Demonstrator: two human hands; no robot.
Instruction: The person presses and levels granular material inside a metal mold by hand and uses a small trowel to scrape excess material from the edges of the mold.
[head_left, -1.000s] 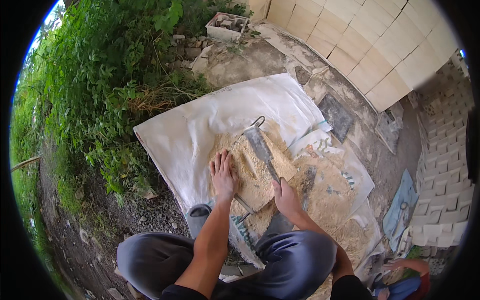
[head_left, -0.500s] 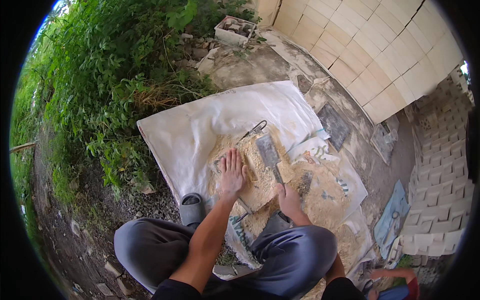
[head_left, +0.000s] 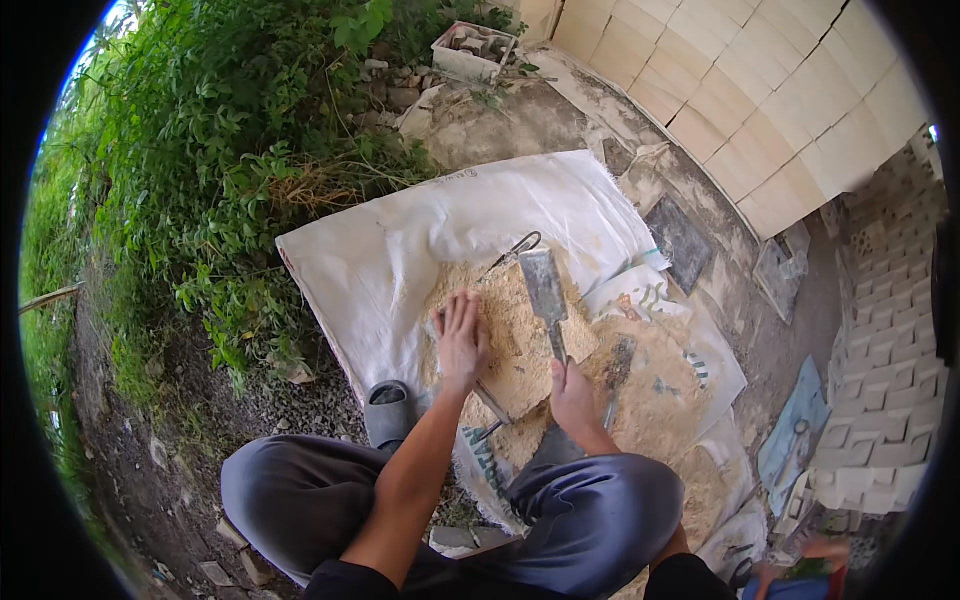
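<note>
My right hand grips the handle of a flat metal trowel, whose long rectangular blade lies over a mound of pale yellow, sawdust-like powder. On the left side of that mound rests my left hand, fingers a little bent and apart, holding nothing that I can see. The powder fills and covers what seems to be a squarish mould. A metal loop handle sticks out at its far end, and a bar shows at its near edge. How deep the mould goes is hidden.
A white woven sack lies under the work, with more loose powder to the right. My sandalled foot stands at its left edge. Stacked pale blocks rise at the right. Another person's arm shows at lower right.
My left hand has gone from lying flat to bent fingers, shifting slightly. The rectangular hollow beside it no longer shows in the powder. The trowel has moved a little and its blade stands more upright.
</note>
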